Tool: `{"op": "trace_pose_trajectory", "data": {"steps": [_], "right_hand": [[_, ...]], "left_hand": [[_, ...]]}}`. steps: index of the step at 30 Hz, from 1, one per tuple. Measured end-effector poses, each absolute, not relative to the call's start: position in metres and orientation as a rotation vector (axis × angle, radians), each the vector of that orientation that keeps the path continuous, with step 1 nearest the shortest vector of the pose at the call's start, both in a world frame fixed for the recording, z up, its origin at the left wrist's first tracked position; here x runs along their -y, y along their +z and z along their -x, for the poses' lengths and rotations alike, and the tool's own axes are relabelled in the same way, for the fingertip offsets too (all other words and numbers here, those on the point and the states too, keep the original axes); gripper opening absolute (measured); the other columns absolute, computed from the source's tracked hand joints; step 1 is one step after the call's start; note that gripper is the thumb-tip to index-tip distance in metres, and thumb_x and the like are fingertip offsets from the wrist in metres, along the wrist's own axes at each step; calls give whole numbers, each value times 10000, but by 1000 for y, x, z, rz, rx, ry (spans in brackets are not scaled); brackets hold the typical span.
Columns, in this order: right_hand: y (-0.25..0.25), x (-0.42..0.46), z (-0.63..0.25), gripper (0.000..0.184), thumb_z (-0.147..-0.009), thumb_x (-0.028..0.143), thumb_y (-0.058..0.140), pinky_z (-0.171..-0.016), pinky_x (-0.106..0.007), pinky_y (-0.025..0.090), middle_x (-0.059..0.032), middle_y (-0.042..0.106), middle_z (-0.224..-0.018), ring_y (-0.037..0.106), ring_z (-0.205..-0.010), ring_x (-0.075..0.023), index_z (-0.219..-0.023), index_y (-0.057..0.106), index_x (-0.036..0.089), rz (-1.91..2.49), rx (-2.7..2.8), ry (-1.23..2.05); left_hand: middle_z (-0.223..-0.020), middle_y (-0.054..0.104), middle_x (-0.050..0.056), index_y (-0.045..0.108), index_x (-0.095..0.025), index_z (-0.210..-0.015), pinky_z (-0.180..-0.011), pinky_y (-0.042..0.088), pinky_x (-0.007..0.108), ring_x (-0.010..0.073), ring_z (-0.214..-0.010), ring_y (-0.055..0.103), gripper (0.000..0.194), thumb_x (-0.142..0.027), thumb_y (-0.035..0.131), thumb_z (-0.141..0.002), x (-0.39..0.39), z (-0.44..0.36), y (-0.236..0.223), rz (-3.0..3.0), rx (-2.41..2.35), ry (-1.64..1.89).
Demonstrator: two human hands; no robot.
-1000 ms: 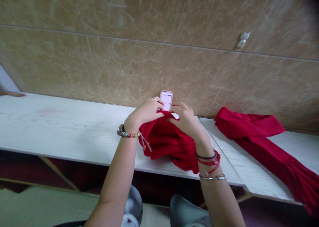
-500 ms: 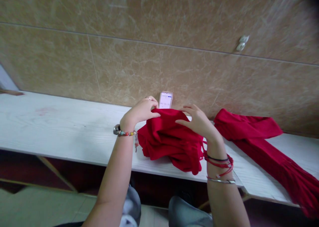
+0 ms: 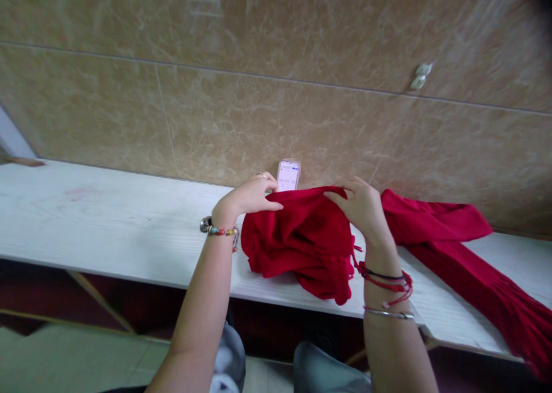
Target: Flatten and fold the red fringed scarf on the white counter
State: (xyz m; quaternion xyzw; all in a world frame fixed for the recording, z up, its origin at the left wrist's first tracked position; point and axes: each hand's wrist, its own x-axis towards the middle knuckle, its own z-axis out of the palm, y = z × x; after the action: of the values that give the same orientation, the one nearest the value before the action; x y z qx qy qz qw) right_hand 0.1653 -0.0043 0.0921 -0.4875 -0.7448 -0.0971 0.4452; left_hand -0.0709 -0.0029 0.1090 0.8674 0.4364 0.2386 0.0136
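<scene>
Right hand (image 3: 361,206), shifted rightward, and left hand (image 3: 250,197), wrists bent inward, pinch red cloth (image 3: 302,232), which partly hides a smartphone (image 3: 288,173).

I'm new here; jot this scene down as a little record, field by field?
Left hand: pinching the top edge of the bunched red cloth
Right hand: gripping the same edge farther right
Surface: white wood-grain bench
Behind the cloth: phone, screen lit with digits
At right: fringed red scarf, folded over
Wall: brown, marbled, with a small white figure

white bench (image 3: 116,220) bears red cloth (image 3: 302,237) and scarf (image 3: 457,263).
</scene>
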Motion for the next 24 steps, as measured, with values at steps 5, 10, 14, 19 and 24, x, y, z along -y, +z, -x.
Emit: {"op": "trace_pose_trajectory", "data": {"steps": [5, 10, 14, 19, 24], "right_hand": [[93, 9, -156, 115, -731, 264, 564, -752, -338, 452, -53, 611, -854, 574, -808, -199, -739, 664, 207, 1099, 1973, -182], [96, 16, -145, 189, -693, 129, 504, -794, -331, 444, -44, 600, -895, 571, -856, -188, -757, 661, 210, 959, 2002, -176], [95, 13, -149, 228, -625, 68, 488, -762, -331, 452, -46, 599, -866, 572, -844, -194, -723, 648, 200, 924, 1975, -242], [93, 10, -159, 161, -630, 93, 512, -715, -320, 453, -40, 597, -808, 575, -780, -187, -669, 627, 200, 962, 1944, -270], [92, 9, -164, 107, -644, 140, 530, -691, -312, 445, -32, 597, -764, 572, -733, -183, -666, 619, 195, 1034, 1896, -242]], "left_hand": [[-998, 576, 44, 639, -161, -883, -898, 376, 262, 156, -977, 527, 232, -339, 497, -836, 4, 62, 110, -2658, -1245, 894], [-1120, 567, 46, 610, -163, -1014, -936, 351, 231, 131, -1055, 508, 232, -256, 455, -869, 2, 50, 104, -2646, -1006, 744], [-1146, 556, 53, 629, -157, -960, -941, 356, 251, 158, -1074, 500, 200, -243, 580, -787, 3, 45, 103, -2695, -921, 668], [-1116, 558, 60, 665, -152, -848, -936, 359, 255, 163, -1034, 520, 139, -149, 558, -759, 6, 52, 108, -2682, -1175, 694], [-1090, 558, 54, 665, -163, -823, -919, 371, 271, 173, -1015, 524, 132, -228, 571, -758, 6, 61, 108, -2647, -1220, 659]]}}
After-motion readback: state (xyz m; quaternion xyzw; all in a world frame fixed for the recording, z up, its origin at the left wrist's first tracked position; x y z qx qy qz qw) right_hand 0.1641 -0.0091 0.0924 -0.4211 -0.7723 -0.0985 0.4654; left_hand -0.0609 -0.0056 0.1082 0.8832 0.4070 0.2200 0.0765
